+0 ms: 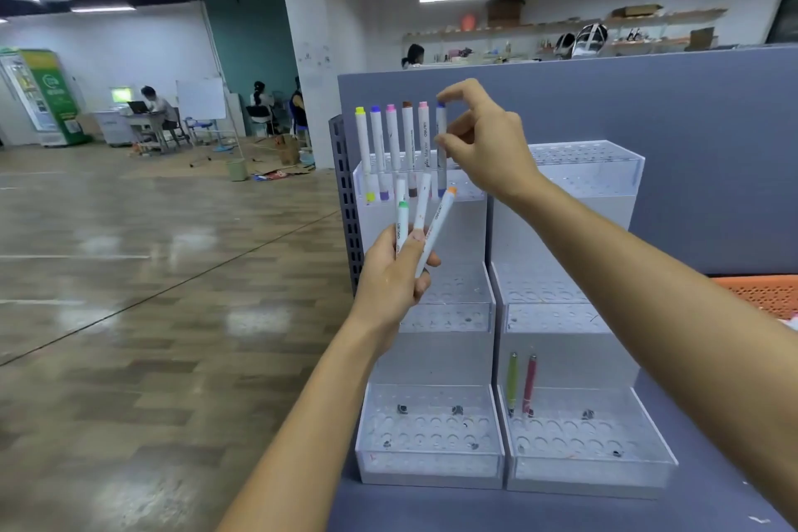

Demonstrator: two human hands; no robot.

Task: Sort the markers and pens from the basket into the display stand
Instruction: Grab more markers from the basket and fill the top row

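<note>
Blue-capped marker (441, 151) pinched in R hand (486, 138) at stand (432, 469) top, L hand (388, 279) gripping three markers (422, 212)

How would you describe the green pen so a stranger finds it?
Find the right-hand clear display stand and look at its lowest tier. Two pens stand at its back-left; the green pen is the left one, beside the red pen.

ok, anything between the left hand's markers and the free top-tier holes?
Yes: the right hand, pinching the blue-capped white marker at the row's end, covers the next holes in the clear acrylic top tier. Nothing else blocks the three white markers in the left hand.
</note>
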